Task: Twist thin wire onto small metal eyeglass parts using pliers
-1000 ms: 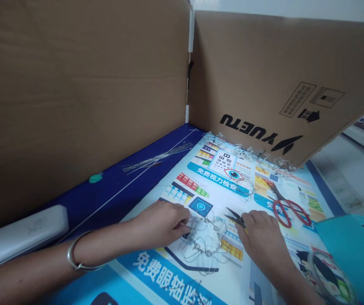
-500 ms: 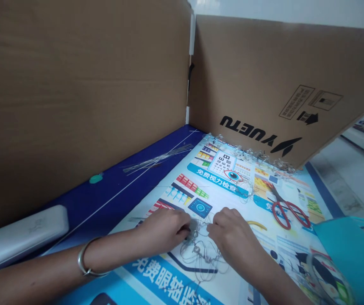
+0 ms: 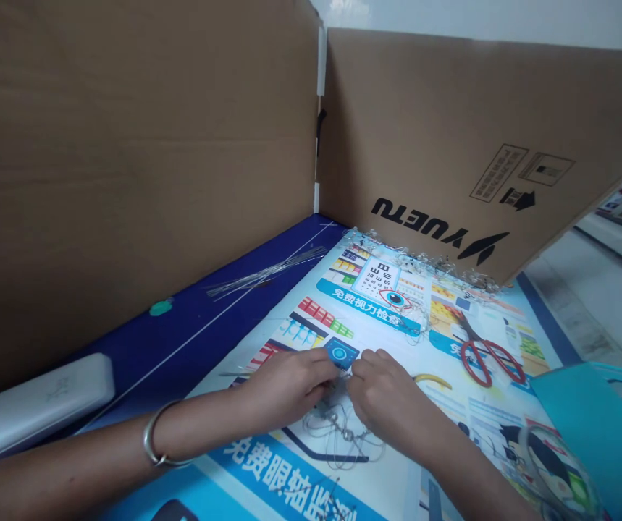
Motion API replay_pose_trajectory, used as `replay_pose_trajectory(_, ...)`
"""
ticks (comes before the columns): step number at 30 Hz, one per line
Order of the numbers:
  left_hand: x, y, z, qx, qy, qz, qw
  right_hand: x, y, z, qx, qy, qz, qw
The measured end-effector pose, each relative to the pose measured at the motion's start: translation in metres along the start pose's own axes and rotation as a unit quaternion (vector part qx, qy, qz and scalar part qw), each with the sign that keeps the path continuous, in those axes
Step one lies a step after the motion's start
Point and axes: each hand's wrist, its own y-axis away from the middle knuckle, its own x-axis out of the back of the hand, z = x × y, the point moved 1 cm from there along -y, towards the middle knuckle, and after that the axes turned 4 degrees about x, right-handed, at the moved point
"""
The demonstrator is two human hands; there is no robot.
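Observation:
My left hand [image 3: 292,383], with a silver bangle [image 3: 153,438] on its wrist, is closed, fingertips pinched over the printed sheet [image 3: 381,334]. Close beside it on the right, my right hand [image 3: 381,387] is closed too, knuckles up. Thin wire seems to run between the fingertips, but what each hand grips is too small and hidden to name. Just below the hands lies a loose tangle of thin wire loops [image 3: 347,435] with small metal pieces. More wire [image 3: 332,499] lies nearer the bottom edge.
Red-handled scissors [image 3: 489,354] lie to the right, near a teal item [image 3: 587,427] and a clear round object [image 3: 555,463]. Wire strands [image 3: 267,273] and a white case [image 3: 44,391] are on the left. Small tangled pieces [image 3: 424,262] line the back, before cardboard walls [image 3: 424,130].
My hands have come closer together, the left moving right and slightly up. Both remain closed above the wire tangle. The view has shifted slightly.

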Motion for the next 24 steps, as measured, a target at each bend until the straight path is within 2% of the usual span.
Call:
replay_pose_trajectory(7,-0.009,-0.015,0.009,-0.055,-0.068,-0.019,0.996,-0.008,0.000,0.006,-0.011,-0.050,-0.010,0.999)
replay_pose_trajectory(12,-0.013,-0.018,0.010,-0.074,-0.101,-0.019,0.992,0.004,0.010,0.014,-0.031,-0.049,-0.001,0.998)
replay_pose_trajectory(14,-0.012,-0.017,0.010,-0.087,-0.096,-0.024,0.991,0.012,0.022,0.022,-0.071,-0.039,-0.002,0.997)
replay_pose_trajectory(16,-0.009,-0.016,0.009,-0.097,-0.082,-0.028,0.991,0.016,0.037,0.032,-0.149,-0.014,0.000,0.989)
replay_pose_trajectory(19,-0.007,-0.016,0.008,-0.097,-0.065,-0.035,0.993,0.010,0.064,0.045,-0.246,0.021,-0.048,0.968)
replay_pose_trajectory(21,-0.007,-0.015,0.007,-0.091,-0.052,-0.038,0.994,0.002,0.079,0.049,-0.273,0.011,-0.078,0.959)
replay_pose_trajectory(24,-0.006,-0.015,0.005,-0.076,-0.012,-0.036,0.996,-0.004,0.089,0.048,-0.270,-0.009,-0.103,0.957)
